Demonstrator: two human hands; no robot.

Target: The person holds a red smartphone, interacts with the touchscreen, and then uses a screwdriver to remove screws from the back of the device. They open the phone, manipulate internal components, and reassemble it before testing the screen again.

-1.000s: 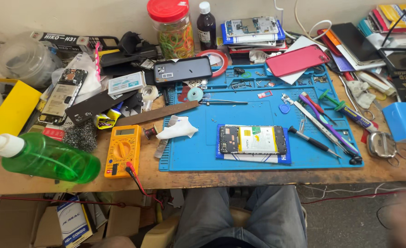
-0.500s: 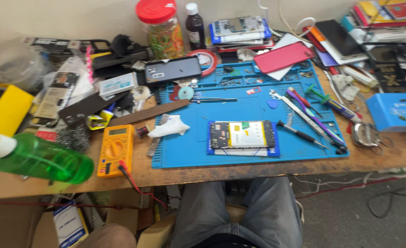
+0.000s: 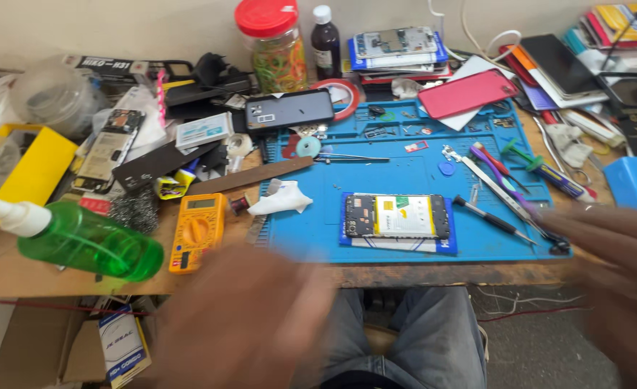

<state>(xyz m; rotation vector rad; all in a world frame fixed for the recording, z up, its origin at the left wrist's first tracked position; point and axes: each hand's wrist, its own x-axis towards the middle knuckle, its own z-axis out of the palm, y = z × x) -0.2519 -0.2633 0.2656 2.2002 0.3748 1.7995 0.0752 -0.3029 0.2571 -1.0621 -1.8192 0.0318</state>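
Two blurred hands hover empty at the near tabletop edge, left hand [image 3: 243,317] and right hand [image 3: 610,266]; whether their fingers are spread I cannot tell. Beyond and between them, the opened phone [image 3: 397,216] lies on the blue mat [image 3: 419,169], long axis left-right, with the right hand slightly nearer.

The work mat [image 3: 419,180] is bright blue; just left of it sits an orange-yellow multimeter [image 3: 198,230], further left a see-through green spray bottle [image 3: 88,245], and a pinkish-red phone cover [image 3: 468,92] on its back edge.
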